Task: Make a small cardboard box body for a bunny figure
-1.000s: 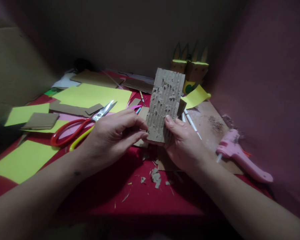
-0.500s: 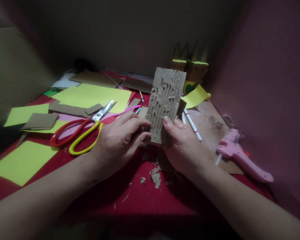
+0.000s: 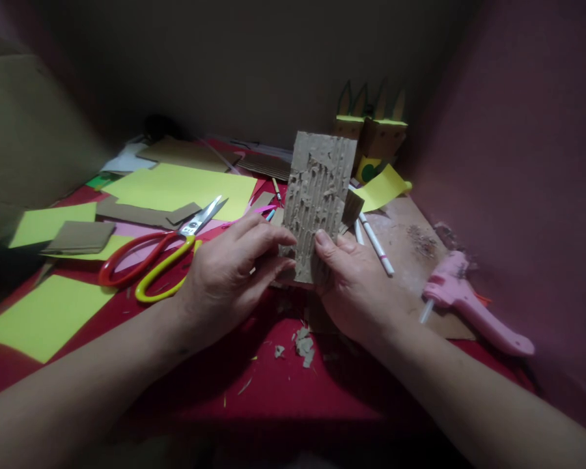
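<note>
A rectangular piece of corrugated cardboard (image 3: 320, 195) stands tilted upright between my hands, its top paper partly peeled so the ridges show. My right hand (image 3: 349, 273) grips its lower right side, thumb pressed on the ridged face and the other fingers behind it. My left hand (image 3: 241, 264) has its thumb and fingertips closed at the lower left edge of the same piece. Torn paper scraps (image 3: 303, 347) lie on the red tabletop (image 3: 254, 391) below. Scissors (image 3: 191, 228) with one red and one yellow handle rest beside my left hand.
A pink glue gun (image 3: 469, 299) lies on a cardboard sheet (image 3: 410, 221) to the right, near white markers (image 3: 377, 244). Yellow paper (image 3: 176, 189) and cardboard pieces (image 3: 81, 236) spread over the left. A cardboard model with pointed tops (image 3: 383, 133) stands at the back.
The cardboard piece has shifted slightly to the left, with my right thumb moving along with it. My left hand stays at its lower left edge.
</note>
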